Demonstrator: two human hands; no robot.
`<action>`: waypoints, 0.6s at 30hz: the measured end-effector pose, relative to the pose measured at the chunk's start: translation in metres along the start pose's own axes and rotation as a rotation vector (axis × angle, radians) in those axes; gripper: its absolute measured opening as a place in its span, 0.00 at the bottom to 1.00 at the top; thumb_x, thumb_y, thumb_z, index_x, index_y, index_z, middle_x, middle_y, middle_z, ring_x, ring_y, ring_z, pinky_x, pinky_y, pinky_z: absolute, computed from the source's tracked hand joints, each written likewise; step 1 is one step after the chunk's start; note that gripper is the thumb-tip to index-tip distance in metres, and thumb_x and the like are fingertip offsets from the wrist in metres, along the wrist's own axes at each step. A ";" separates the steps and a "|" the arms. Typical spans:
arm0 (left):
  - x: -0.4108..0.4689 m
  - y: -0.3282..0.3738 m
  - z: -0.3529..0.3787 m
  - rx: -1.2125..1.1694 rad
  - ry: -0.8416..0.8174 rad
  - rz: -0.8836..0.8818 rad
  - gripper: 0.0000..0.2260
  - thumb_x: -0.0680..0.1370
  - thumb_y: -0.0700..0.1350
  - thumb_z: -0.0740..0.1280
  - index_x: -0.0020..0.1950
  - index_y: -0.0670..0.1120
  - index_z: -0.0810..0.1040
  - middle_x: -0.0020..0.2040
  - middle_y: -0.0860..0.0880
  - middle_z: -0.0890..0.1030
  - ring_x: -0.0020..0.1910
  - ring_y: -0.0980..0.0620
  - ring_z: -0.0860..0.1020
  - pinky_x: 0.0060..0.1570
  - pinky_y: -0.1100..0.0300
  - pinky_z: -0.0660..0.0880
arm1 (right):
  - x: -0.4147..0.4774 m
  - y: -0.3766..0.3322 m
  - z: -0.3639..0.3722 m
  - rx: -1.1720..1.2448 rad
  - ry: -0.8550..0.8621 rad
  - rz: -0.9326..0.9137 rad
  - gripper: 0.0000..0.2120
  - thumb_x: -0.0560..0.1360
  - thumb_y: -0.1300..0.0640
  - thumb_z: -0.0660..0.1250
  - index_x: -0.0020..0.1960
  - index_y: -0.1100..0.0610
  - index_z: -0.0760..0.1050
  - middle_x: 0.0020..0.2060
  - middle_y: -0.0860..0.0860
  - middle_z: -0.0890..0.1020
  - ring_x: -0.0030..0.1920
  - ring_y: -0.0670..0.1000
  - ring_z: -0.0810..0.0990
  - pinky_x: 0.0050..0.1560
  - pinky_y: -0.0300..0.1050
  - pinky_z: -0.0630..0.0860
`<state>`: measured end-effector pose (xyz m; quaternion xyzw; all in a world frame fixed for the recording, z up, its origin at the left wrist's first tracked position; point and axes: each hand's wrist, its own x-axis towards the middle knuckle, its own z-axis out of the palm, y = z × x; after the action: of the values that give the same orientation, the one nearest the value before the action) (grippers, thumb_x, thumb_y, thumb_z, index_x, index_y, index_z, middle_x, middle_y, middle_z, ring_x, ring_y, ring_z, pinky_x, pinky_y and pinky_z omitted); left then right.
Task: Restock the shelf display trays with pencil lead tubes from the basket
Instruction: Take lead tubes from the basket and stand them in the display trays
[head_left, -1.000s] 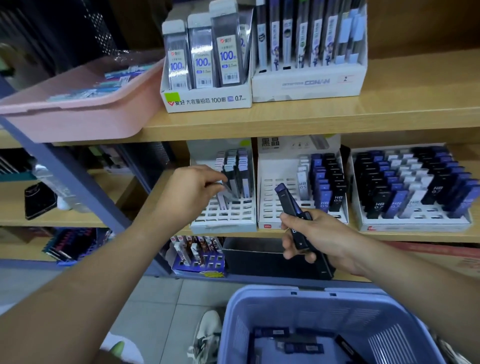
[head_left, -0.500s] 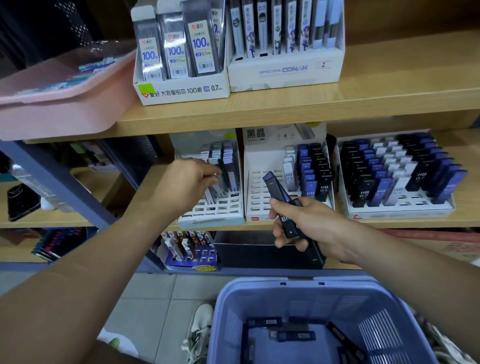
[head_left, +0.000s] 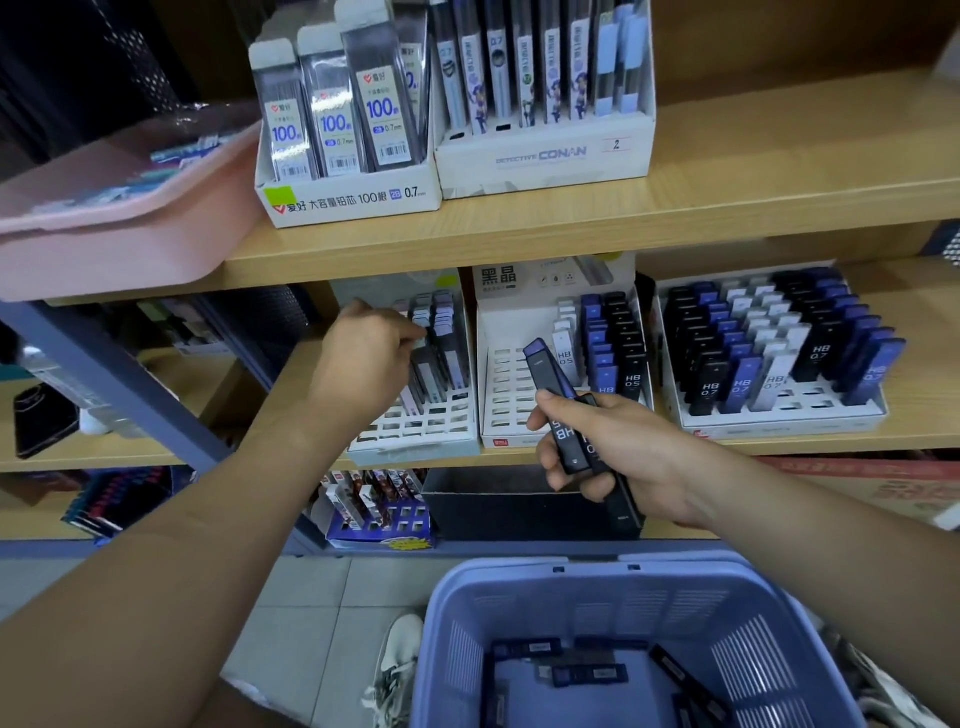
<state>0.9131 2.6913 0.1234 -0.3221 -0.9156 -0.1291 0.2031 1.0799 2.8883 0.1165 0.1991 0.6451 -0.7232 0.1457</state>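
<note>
1. A stationery shop: tiers of wooden shelves are lined with retail goods set out for sale.
2. White slotted display trays hold ranks of pencil lead tubes marked HB 0.5 and 0.7.
3. Printed cardboard display boxes on the shelf above carry branded, barcoded packs labelled 100 and 0.7 mm.
4. A lilac plastic basket of loose stock is in the foreground, over a tiled floor.

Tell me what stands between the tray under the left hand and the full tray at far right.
In the head view, one white tray stands there, its left slots bare, with white, blue and black tubes along its right side.
</note>
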 end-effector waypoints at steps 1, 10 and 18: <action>0.000 -0.001 0.001 0.011 -0.006 0.005 0.10 0.75 0.33 0.67 0.51 0.42 0.85 0.50 0.43 0.84 0.52 0.36 0.75 0.51 0.49 0.76 | -0.001 0.000 0.000 0.007 0.001 0.000 0.15 0.79 0.45 0.64 0.53 0.57 0.76 0.32 0.53 0.79 0.30 0.50 0.78 0.21 0.36 0.59; -0.001 0.021 -0.009 0.075 -0.080 -0.010 0.16 0.76 0.38 0.66 0.63 0.43 0.77 0.60 0.42 0.78 0.58 0.38 0.72 0.58 0.50 0.70 | -0.005 -0.003 -0.004 0.045 -0.015 0.002 0.13 0.79 0.48 0.65 0.55 0.57 0.76 0.32 0.52 0.78 0.30 0.50 0.79 0.20 0.35 0.58; -0.016 0.094 -0.027 -1.111 -0.609 -0.332 0.07 0.77 0.45 0.67 0.52 0.44 0.79 0.39 0.46 0.83 0.34 0.51 0.78 0.35 0.63 0.76 | -0.013 -0.008 -0.003 -0.085 -0.134 -0.021 0.11 0.78 0.49 0.66 0.51 0.57 0.76 0.31 0.52 0.78 0.30 0.50 0.78 0.19 0.34 0.57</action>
<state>0.9925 2.7445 0.1497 -0.2556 -0.7667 -0.5156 -0.2844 1.0877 2.8912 0.1291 0.1373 0.6661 -0.7083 0.1894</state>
